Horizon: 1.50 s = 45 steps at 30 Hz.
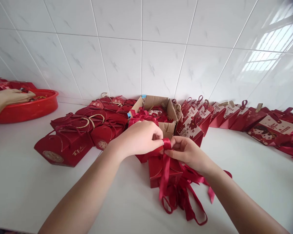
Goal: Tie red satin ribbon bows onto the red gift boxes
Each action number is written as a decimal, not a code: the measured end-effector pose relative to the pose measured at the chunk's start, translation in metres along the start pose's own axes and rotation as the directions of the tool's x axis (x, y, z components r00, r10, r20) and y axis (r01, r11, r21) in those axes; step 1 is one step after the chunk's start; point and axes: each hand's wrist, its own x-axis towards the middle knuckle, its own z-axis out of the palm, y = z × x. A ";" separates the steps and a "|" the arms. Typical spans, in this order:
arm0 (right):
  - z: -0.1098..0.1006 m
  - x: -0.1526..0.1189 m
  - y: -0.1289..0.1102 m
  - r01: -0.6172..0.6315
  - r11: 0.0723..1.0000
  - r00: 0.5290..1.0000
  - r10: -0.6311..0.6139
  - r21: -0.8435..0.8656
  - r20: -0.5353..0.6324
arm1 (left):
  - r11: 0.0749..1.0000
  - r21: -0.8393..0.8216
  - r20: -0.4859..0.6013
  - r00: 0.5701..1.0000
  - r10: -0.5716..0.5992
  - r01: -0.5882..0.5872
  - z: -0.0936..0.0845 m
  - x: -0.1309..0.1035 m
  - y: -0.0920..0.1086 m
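Observation:
Both my hands meet over a small red gift box [164,174] at the middle of the white table. A dark red satin ribbon [165,172] runs up from the front of the box to my fingers. My left hand [140,136] pinches the ribbon near its upper bend. From the other side, my right hand [189,152] pinches it between thumb and fingers. Part of the box top is hidden behind my hands. More loose ribbons [189,203] lie in a heap to the right and front of the box.
An open cardboard box [172,112] holding red things stands behind my hands. Several red gift boxes [72,141] sit at left, and a row of red gift bags [224,117] stands at right. At far left, another person's hand [13,96] reaches over a red basin [39,105].

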 end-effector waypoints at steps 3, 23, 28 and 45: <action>0.000 0.002 0.003 -0.033 0.999 0.999 0.033 0.034 -0.025 | 1.000 -0.006 0.023 1.000 -0.005 0.005 -0.004 -0.001 -0.002; -0.006 -0.003 0.010 -0.073 0.995 0.997 0.074 0.072 -0.007 | 0.974 0.034 0.502 0.839 -0.210 0.224 0.002 0.019 -0.029; -0.009 -0.004 0.007 -0.111 0.976 0.991 0.093 0.189 0.101 | 0.982 0.036 0.445 0.877 -0.182 0.185 -0.010 0.011 -0.025; 0.006 -0.012 -0.006 0.139 0.957 0.985 -0.106 -0.256 0.138 | 0.942 -0.152 -0.013 0.954 0.299 -0.298 0.003 0.004 0.008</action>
